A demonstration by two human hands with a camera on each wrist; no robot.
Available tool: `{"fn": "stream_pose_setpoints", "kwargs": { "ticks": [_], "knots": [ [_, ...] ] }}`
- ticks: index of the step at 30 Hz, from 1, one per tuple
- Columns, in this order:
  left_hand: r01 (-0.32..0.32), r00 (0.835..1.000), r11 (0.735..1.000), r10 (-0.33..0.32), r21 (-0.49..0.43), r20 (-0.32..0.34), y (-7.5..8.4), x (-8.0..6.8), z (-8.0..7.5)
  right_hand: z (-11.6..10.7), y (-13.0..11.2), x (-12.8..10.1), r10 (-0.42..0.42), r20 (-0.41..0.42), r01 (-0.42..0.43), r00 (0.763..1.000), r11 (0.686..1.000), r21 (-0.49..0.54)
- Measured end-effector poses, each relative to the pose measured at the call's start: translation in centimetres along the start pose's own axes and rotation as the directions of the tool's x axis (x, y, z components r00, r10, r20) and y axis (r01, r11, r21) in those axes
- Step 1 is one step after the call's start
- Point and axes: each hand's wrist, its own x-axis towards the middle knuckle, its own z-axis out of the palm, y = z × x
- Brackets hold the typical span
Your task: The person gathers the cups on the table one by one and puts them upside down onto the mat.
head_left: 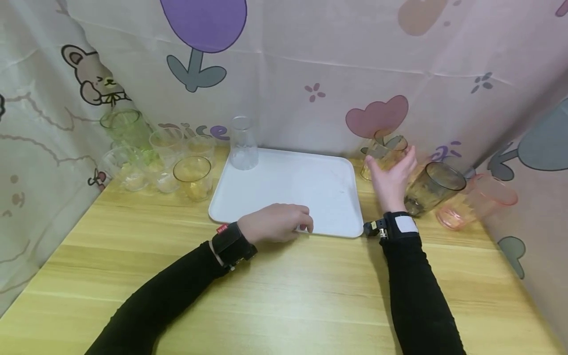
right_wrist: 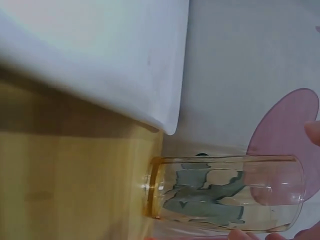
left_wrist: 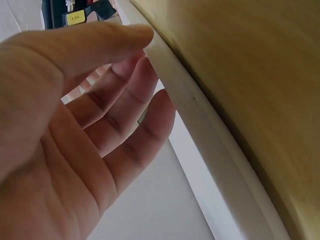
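Observation:
A white tray point(head_left: 301, 192) lies on the wooden table. My left hand point(head_left: 276, 222) pinches its front rim point(left_wrist: 192, 115), thumb on one side and fingertips on the other. Upright on the tray's back left part stands a tall clear glass point(head_left: 244, 153). Beyond the tray's right side is a yellow-tinted glass point(head_left: 385, 153), standing on the table. My right hand point(head_left: 392, 180) reaches around it with thumb and fingers spread. In the right wrist view, fingertips point(right_wrist: 241, 235) are right at the glass's side near the rim, while the thumb point(right_wrist: 313, 133) is apart from it.
A smoky grey glass point(head_left: 437, 187) and a pink glass point(head_left: 477, 202) stand right of my right hand. Left of the tray are a green glass point(head_left: 128, 130), an amber glass point(head_left: 194, 180) and several clear glasses. A patterned curtain point(head_left: 288, 74) hangs close behind.

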Motion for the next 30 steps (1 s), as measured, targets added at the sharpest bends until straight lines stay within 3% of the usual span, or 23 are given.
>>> {"fn": "stream_pose_setpoints", "kwargs": {
  "ticks": [8,17,30],
  "knots": [
    [0.005,1.000,1.000,-0.005,0.004,-0.001,0.2,0.1,0.0,-0.2,0.0,1.5,0.067,0.038,-0.065,0.997,0.996,-0.057],
    [0.003,1.000,1.000,-0.003,0.005,-0.004,0.1,0.0,-0.1,-0.1,-0.7,2.9,0.136,0.024,-0.130,0.990,0.979,-0.157],
    [0.008,1.000,1.000,-0.008,0.021,-0.006,0.0,0.0,0.0,0.0,-0.4,3.7,0.144,0.000,-0.141,0.990,0.972,-0.188]
  ]
}}
